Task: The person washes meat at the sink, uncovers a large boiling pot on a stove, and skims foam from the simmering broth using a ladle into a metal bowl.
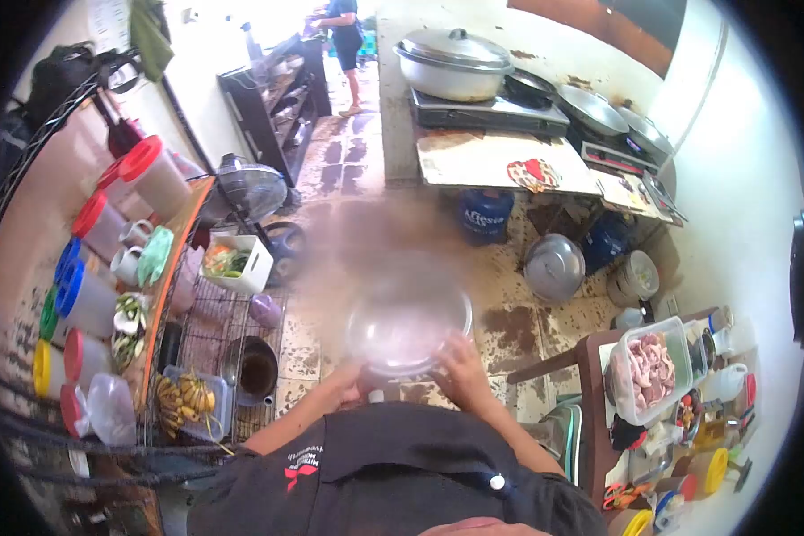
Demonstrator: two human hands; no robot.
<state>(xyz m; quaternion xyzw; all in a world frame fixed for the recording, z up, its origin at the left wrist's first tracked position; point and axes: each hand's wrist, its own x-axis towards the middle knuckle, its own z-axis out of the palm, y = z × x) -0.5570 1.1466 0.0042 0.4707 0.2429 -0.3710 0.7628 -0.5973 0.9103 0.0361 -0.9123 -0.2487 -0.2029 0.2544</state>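
A wide, round, shiny metal vessel point(411, 329), which looks like a basin or pot, is in front of my body at waist height. A hazy blur over the middle of the view hides its far side and contents. My right hand point(458, 364) is closed on its near right rim. Close to the near left edge, my left hand point(347, 384) appears curled against the vessel, its fingers mostly hidden beneath or behind the rim.
On the left, a rack holds lidded jars point(89, 299), bananas point(188, 400) and a dark pot point(257, 368). At right, a plastic tub of raw meat point(652, 371) sits on a table. Ahead are a stove point(491, 114) and gas cylinder point(485, 214). Another person point(344, 40) stands far off.
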